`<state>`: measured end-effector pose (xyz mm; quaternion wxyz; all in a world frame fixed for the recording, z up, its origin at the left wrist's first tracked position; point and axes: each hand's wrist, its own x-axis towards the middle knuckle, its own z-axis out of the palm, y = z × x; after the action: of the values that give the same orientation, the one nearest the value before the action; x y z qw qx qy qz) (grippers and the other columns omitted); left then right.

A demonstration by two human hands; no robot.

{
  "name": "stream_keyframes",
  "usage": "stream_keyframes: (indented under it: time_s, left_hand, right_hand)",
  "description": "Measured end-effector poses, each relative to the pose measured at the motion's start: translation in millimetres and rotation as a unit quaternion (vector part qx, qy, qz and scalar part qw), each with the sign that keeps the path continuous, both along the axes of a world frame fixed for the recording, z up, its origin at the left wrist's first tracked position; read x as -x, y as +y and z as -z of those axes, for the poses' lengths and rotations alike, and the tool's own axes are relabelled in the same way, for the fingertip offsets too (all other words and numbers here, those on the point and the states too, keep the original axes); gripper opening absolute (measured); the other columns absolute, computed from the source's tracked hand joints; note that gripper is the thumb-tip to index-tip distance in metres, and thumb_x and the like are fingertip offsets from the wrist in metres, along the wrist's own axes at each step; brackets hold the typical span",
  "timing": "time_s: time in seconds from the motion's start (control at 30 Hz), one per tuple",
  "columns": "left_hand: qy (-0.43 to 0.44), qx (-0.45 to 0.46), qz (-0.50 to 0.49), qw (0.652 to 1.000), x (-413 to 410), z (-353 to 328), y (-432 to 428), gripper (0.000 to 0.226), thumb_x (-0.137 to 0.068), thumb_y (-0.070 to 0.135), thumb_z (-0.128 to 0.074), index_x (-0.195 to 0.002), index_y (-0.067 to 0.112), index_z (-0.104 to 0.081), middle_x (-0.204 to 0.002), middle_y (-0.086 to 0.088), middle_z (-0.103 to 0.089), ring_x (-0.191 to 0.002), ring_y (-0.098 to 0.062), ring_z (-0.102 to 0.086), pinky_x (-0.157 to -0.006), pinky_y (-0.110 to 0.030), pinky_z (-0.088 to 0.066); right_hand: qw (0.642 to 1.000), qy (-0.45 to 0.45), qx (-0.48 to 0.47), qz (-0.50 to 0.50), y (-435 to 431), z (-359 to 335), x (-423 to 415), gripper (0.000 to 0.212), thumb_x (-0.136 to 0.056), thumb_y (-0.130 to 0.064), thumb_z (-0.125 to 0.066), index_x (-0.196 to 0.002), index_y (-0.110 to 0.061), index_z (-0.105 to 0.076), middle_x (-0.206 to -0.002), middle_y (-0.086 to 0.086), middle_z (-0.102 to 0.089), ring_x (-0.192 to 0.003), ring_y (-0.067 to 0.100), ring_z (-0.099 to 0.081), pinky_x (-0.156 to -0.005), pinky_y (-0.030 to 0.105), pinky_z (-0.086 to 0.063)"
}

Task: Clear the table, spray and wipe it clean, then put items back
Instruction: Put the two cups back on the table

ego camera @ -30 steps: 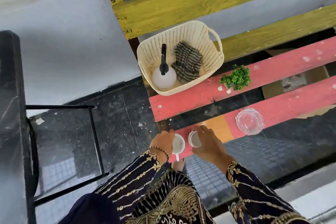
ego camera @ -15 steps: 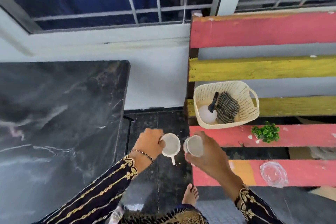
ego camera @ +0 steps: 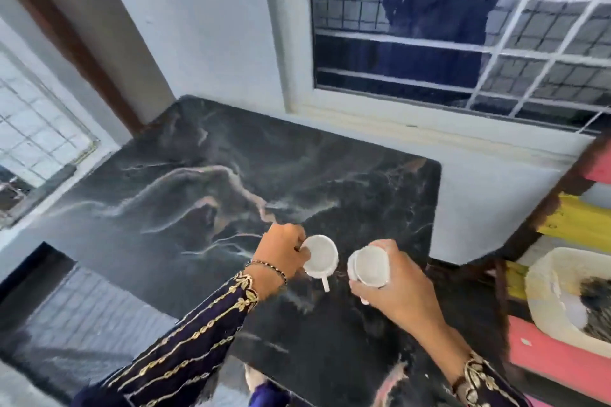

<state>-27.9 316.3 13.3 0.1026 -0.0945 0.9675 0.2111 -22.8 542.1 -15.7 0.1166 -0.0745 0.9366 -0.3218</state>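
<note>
Holding one white cup each, both hands hover above the near right part of the black marble worktop (ego camera: 205, 208). The left hand (ego camera: 281, 253) grips the left cup (ego camera: 320, 256) at its 9 o'clock side, handle pointing to 6 o'clock. The right hand (ego camera: 401, 287) wraps the right cup (ego camera: 370, 266) from 5 o'clock. At 3 o'clock of the hands, a cream basket (ego camera: 545, 291) rests on a painted pallet (ego camera: 562, 363), well apart.
</note>
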Motion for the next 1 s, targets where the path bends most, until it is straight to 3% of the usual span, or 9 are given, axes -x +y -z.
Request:
stream_keyframes:
  time_s: [0.17, 0.4, 0.73, 1.0]
  left_hand:
    - [-0.043, 0.038, -0.014, 0.998, 0, 16, -145, 0.024, -0.086, 0.023, -0.056, -0.100, 0.008, -0.068, -0.103, -0.016, -0.070, -0.100, -0.036, -0.063, -0.081, -0.038, -0.049]
    - [-0.054, 0.082, -0.024, 0.995, 23, 19, -258, 0.023, -0.089, 0.018, -0.051, -0.102, 0.009, -0.068, -0.104, -0.018, -0.070, -0.100, -0.039, -0.063, -0.082, -0.042, -0.050]
    - [-0.053, 0.065, -0.014, 0.996, 57, 41, -314, 0.026, -0.090, 0.017, -0.051, -0.108, 0.012, -0.069, -0.107, -0.017, -0.070, -0.100, -0.039, -0.064, -0.081, -0.041, -0.051]
    - [-0.051, 0.080, 0.032, 0.995, 72, 49, -328, 0.025, -0.092, 0.019, -0.050, -0.111, 0.014, -0.065, -0.111, -0.016, -0.066, -0.104, -0.038, -0.061, -0.081, -0.040, -0.049]
  right_hand:
    - [0.999, -0.039, 0.019, 0.017, -130, 12, 1, 0.063, -0.066, -0.061, -0.073, -0.115, -0.042, -0.038, -0.110, -0.011, -0.058, -0.099, 0.019, -0.059, -0.077, 0.035, -0.049]
    - [0.997, -0.073, 0.032, 0.017, -238, 22, 13, 0.063, -0.071, -0.047, -0.078, -0.120, -0.035, -0.039, -0.115, -0.006, -0.053, -0.099, 0.016, -0.050, -0.074, 0.032, -0.040]
    - [0.996, -0.084, 0.004, 0.033, -293, 35, 40, 0.064, -0.075, -0.036, -0.080, -0.126, -0.024, -0.043, -0.126, 0.000, -0.052, -0.117, 0.023, -0.051, -0.079, 0.028, -0.038]
    - [0.993, -0.093, -0.048, 0.057, -313, 36, 44, 0.067, -0.075, -0.049, -0.075, -0.128, -0.031, -0.038, -0.124, -0.003, -0.048, -0.121, 0.023, -0.049, -0.078, 0.036, -0.043]
